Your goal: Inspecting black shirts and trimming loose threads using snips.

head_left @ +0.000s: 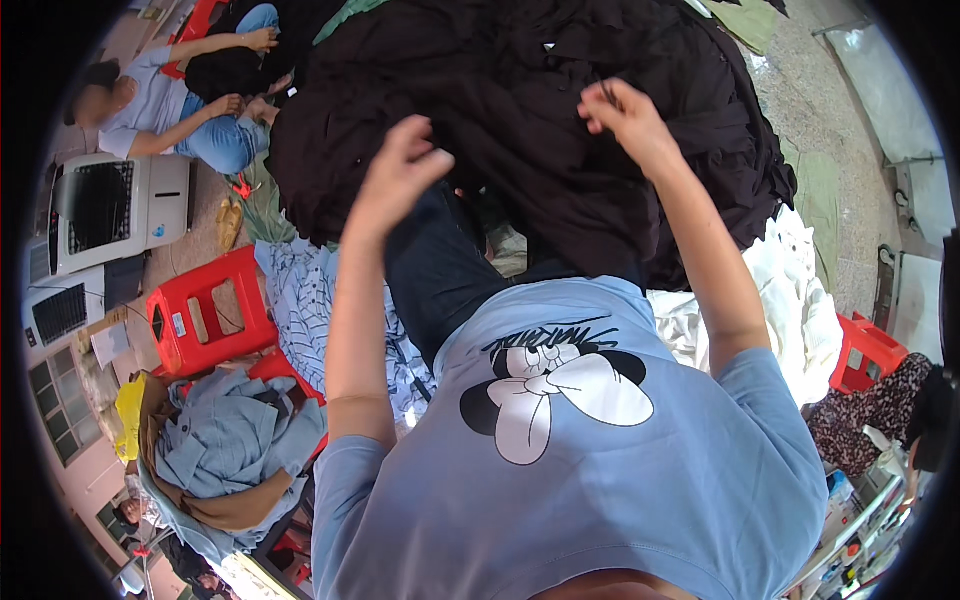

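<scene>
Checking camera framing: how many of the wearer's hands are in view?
2: the left hand and the right hand, over the left and right parts of the dark cloth pile. Neither is hidden.

Bright light filled most of the frame. The dark cloth (pixel 540 130) at upper centre swallowed detail, while the white cloth (pixel 790 300) at right looked nearly washed out. Slight blur softened the left hand (pixel 400 175). Soft shade dulled the light-blue T-shirt (pixel 650 490) at lower centre. Fisheye distortion bent edges toward a black, vignetted rim; small things at lower left looked indistinct.
</scene>
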Tool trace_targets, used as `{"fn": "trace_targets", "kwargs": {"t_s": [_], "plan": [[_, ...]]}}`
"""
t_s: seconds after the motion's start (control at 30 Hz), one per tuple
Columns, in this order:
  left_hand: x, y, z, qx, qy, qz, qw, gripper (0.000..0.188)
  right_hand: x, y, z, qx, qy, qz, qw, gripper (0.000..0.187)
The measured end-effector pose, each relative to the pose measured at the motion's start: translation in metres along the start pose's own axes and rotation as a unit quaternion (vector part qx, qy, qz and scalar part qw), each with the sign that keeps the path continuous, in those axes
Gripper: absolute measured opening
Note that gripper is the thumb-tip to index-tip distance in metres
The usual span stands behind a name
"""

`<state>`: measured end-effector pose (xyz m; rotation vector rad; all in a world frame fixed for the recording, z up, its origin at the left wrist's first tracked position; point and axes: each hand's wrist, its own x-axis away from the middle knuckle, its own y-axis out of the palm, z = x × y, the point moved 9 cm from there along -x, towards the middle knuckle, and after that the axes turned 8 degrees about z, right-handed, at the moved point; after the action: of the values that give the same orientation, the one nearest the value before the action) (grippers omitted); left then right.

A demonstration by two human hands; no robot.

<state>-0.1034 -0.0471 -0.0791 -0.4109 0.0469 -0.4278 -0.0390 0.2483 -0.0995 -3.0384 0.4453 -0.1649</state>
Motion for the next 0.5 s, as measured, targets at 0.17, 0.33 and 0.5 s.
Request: {"fn": "trace_targets", "kwargs": {"t_s": [0.17,0.33,0.5], "plan": [[0.042,0.099,0.015,-0.049,0.062,-0.074,0.994,0.078,0.059,-0.032,0.066,0.007,0.069,0.073,0.995,0.019],[0.022,0.105,0.056,-0.132,0.209,0.07,0.966,0.083,0.102,-0.036,0.056,-0.05,0.049,0.093,0.993,0.024],[-0.017,0.124,0.047,-0.157,0.174,0.022,0.972,0.059,0.12,-0.023,0.019,0.09,-0.101,0.099,0.986,0.02]]}}
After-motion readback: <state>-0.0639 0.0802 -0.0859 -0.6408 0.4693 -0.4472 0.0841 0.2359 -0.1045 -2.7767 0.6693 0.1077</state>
